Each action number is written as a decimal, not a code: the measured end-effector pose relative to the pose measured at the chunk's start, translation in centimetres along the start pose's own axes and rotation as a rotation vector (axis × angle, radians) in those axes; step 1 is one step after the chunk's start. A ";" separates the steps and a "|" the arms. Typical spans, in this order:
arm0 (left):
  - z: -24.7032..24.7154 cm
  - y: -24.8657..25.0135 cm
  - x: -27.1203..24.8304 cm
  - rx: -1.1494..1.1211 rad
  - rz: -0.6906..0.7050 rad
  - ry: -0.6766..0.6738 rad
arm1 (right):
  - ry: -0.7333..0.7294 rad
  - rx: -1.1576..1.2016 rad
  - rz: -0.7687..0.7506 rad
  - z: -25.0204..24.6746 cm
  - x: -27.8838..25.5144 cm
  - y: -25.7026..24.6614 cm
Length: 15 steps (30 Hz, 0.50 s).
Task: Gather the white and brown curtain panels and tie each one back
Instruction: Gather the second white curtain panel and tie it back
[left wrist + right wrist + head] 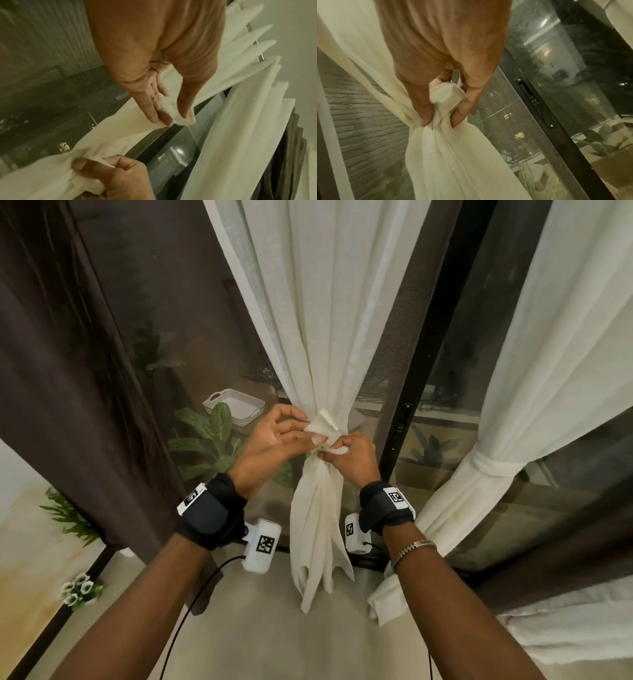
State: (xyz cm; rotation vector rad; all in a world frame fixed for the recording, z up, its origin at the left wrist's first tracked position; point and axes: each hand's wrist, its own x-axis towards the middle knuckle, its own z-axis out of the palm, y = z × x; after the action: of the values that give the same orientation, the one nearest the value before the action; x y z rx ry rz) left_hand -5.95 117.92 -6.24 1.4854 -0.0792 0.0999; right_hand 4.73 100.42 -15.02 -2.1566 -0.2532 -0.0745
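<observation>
- Head view: I have the middle white curtain panel gathered into a neck low against the sliding door frame; my left hand pinches a loose tie end between thumb and fingertips, other fingers relaxed; my right hand is curled round the neck of the bunch; I judge the knot half made, so I want the right hand to keep the neck squeezed while the left draws the end through snugly; the right white panel looks already banded; the brown curtain at the left hangs loose, still to do; a white basket and a leafy plant sit beyond the glass, out of my way.
- Left wrist view: the left hand's fingertips and thumb nip the tie end; the right hand grips the bunch below; the fabric is thin and slack, so a light pinch could slip.
- Right wrist view: the right hand's fingers clamp a wad of cloth at the neck; the mesh screen lies just behind, touching or not I cannot tell.
</observation>
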 end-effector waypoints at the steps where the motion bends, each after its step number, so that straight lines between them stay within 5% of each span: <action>1: 0.0 -0.3 0.3 0.052 0.021 0.020 | 0.007 -0.003 0.005 -0.1 0.0 -0.1; 6: 0.2 -2.2 1.6 0.411 0.080 -0.041 | -0.043 -0.013 -0.033 -0.9 0.1 -0.6; 10: -0.8 -4.9 2.4 0.625 -0.025 -0.083 | -0.154 -0.023 -0.020 -1.5 0.0 -0.7; 15: -1.2 -7.2 2.6 0.599 -0.031 -0.014 | -0.300 -0.029 -0.010 -2.2 0.0 -1.1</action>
State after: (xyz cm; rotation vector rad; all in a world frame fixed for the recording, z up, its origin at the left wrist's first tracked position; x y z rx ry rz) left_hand -2.52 118.54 -13.19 2.0851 -0.0375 0.0922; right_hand 4.56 99.16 -12.88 -2.1916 -0.4372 0.2437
